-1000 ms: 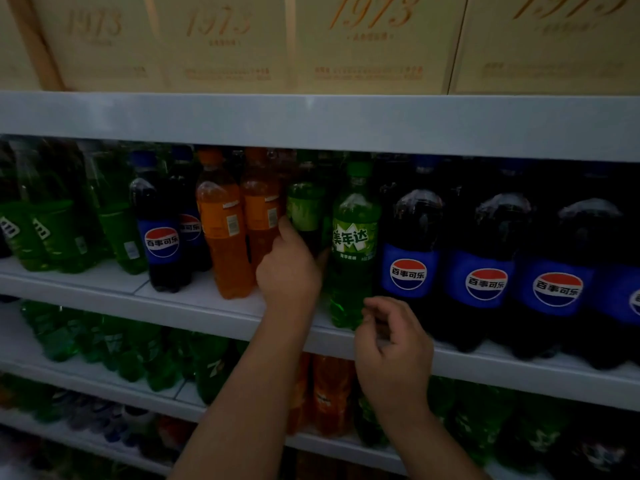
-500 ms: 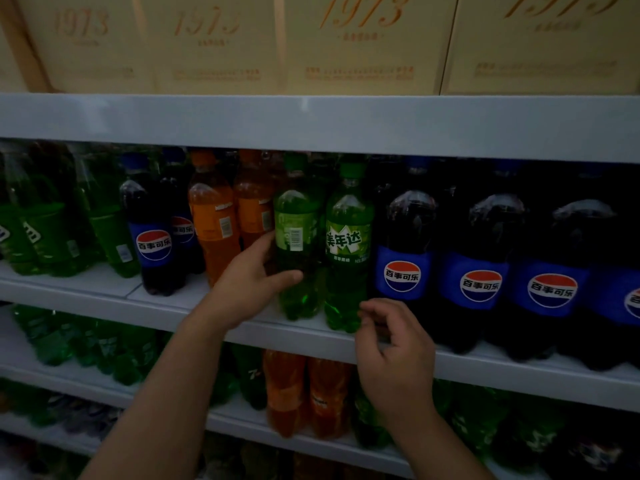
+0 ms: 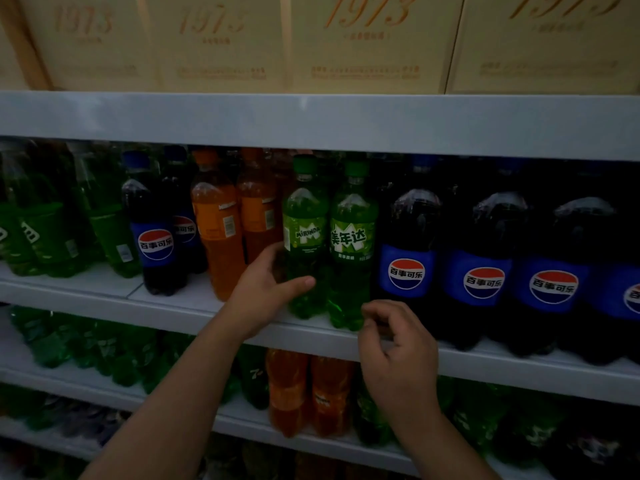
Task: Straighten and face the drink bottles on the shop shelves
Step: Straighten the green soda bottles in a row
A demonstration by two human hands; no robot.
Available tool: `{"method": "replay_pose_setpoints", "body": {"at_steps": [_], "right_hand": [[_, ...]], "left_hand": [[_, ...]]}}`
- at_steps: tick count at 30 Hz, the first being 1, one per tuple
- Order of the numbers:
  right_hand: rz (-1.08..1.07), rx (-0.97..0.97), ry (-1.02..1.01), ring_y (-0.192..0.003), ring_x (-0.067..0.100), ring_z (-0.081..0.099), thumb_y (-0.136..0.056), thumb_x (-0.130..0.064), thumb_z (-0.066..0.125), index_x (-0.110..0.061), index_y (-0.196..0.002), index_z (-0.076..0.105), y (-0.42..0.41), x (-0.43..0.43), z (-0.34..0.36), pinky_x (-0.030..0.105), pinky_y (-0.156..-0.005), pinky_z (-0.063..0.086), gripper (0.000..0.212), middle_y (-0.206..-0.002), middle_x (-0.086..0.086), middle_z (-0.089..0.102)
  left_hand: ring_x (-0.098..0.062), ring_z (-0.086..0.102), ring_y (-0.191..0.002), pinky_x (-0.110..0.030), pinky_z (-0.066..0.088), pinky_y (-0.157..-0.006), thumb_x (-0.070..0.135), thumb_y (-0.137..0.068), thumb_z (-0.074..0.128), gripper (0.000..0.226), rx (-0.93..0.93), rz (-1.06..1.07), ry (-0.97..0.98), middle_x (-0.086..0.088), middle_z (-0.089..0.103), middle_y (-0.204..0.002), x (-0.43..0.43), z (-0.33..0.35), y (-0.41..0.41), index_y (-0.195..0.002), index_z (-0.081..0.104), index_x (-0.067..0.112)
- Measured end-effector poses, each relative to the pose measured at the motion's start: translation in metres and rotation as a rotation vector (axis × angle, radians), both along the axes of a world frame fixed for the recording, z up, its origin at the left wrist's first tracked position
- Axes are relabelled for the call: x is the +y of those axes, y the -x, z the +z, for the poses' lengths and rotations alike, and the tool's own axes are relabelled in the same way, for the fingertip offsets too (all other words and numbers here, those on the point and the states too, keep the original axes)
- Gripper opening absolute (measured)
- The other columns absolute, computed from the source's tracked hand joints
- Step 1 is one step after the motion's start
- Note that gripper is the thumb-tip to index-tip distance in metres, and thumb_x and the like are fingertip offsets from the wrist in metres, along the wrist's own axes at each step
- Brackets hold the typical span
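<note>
Your left grip [image 3: 264, 292] wraps the green Mirinda bottle [image 3: 305, 233] to face its label; right grip [image 3: 398, 355] loosely curled, empty.

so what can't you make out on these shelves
All head view.
Lower-shelf bottles: dim, blurred, labels unreadable.
Rightmost cola bottle: cut off by the right edge.
Small print on the boxes: too blurred.
Green bottle base: partly covered by the left hand gripping it.
Right hand: curled fingers hide whether it holds anything.
</note>
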State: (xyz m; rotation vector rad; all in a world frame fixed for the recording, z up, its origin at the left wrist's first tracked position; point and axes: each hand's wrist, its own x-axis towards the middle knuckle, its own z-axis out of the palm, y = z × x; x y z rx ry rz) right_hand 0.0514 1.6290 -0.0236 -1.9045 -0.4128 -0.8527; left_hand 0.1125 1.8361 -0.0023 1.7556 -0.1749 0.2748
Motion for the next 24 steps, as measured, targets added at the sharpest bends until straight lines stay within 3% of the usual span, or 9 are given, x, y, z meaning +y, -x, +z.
{"method": "replay_pose_setpoints", "body": {"at_steps": [2, 5, 8, 10, 13, 17, 19, 22, 24], "right_hand": [[-0.004, 0.004, 0.000, -0.090, -0.004, 0.056, -0.082, -0.012, 0.055, -0.014, -0.094, 0.067, 0.002, 0.002, 0.001, 0.008, -0.075, 0.043, 0.018, -0.092, -0.013, 0.061], [-0.026, 0.003, 0.008, -0.090, -0.003, 0.056, -0.081, -0.012, 0.056, -0.014, -0.094, 0.068, 0.004, 0.004, 0.003, 0.008, -0.075, 0.043, 0.018, -0.092, -0.013, 0.061], [-0.046, -0.006, 0.009, -0.090, -0.003, 0.056, -0.082, -0.012, 0.055, -0.014, -0.095, 0.067, 0.004, 0.009, 0.004, 0.008, -0.075, 0.043, 0.018, -0.092, -0.011, 0.062], [-0.061, -0.009, 0.013, -0.090, -0.002, 0.057, -0.082, -0.012, 0.056, -0.014, -0.095, 0.067, 0.003, 0.014, 0.004, 0.011, -0.076, 0.044, 0.018, -0.092, -0.010, 0.062], [-0.093, -0.017, 0.006, -0.090, -0.002, 0.057, -0.081, -0.012, 0.056, -0.013, -0.095, 0.068, 0.004, 0.020, 0.003, 0.010, -0.075, 0.044, 0.018, -0.092, -0.009, 0.062], [-0.140, -0.008, -0.001, -0.089, -0.004, 0.056, -0.082, -0.012, 0.056, -0.013, -0.095, 0.068, 0.005, 0.024, 0.001, 0.009, -0.076, 0.043, 0.018, -0.092, -0.010, 0.062], [-0.157, 0.007, -0.008, -0.089, -0.004, 0.056, -0.082, -0.012, 0.056, -0.014, -0.095, 0.068, 0.006, 0.025, 0.000, 0.010, -0.075, 0.044, 0.018, -0.092, -0.012, 0.062], [-0.175, 0.019, -0.023, -0.091, -0.004, 0.057, -0.082, -0.013, 0.056, -0.015, -0.095, 0.068, 0.007, 0.026, -0.001, 0.011, -0.076, 0.045, 0.018, -0.093, -0.016, 0.061], [-0.172, 0.022, -0.024, -0.091, -0.003, 0.057, -0.082, -0.012, 0.056, -0.016, -0.095, 0.068, 0.006, 0.026, -0.001, 0.011, -0.076, 0.045, 0.018, -0.094, -0.017, 0.061]], "left_hand": [[-0.004, 0.057, -0.116, -0.024, 0.052, -0.087, 0.037, -0.070, 0.077, 0.057, 0.010, -0.114, 0.059, 0.020, 0.062, -0.120, 0.006, -0.001, 0.000, -0.121, 0.052, 0.048], [0.006, 0.051, -0.118, -0.014, 0.049, -0.083, 0.019, -0.085, 0.066, 0.056, 0.019, -0.172, 0.083, 0.030, 0.059, -0.121, 0.011, -0.001, 0.001, -0.124, 0.046, 0.054], [0.005, 0.056, -0.111, -0.014, 0.049, -0.081, 0.051, -0.064, 0.079, 0.064, -0.014, -0.078, -0.018, 0.030, 0.059, -0.120, 0.003, 0.002, 0.004, -0.118, 0.046, 0.061], [0.008, 0.052, -0.107, -0.015, 0.044, -0.084, 0.071, -0.045, 0.078, 0.089, -0.090, 0.058, -0.152, 0.028, 0.054, -0.119, -0.005, 0.002, 0.002, -0.125, 0.042, 0.051], [0.016, 0.054, -0.098, -0.009, 0.047, -0.078, 0.063, -0.044, 0.079, 0.088, -0.089, 0.077, -0.126, 0.032, 0.057, -0.106, 0.000, 0.002, -0.003, -0.123, 0.047, 0.042], [0.009, 0.057, -0.108, -0.017, 0.052, -0.084, 0.038, -0.066, 0.077, 0.058, -0.014, -0.207, 0.011, 0.029, 0.063, -0.113, 0.023, -0.001, -0.007, -0.116, 0.050, 0.047], [0.008, 0.054, -0.112, -0.019, 0.051, -0.088, 0.040, -0.073, 0.074, 0.052, 0.009, -0.262, -0.010, 0.031, 0.060, -0.117, 0.026, -0.001, -0.005, -0.118, 0.050, 0.049], [0.008, 0.056, -0.109, -0.018, 0.049, -0.087, 0.054, -0.058, 0.082, 0.066, -0.024, -0.126, -0.082, 0.026, 0.061, -0.116, 0.019, -0.004, -0.005, -0.116, 0.050, 0.053], [0.018, 0.054, -0.099, -0.005, 0.046, -0.075, 0.058, -0.050, 0.085, 0.068, -0.086, 0.001, -0.143, 0.033, 0.060, -0.104, 0.012, -0.004, -0.004, -0.109, 0.051, 0.053]]}}
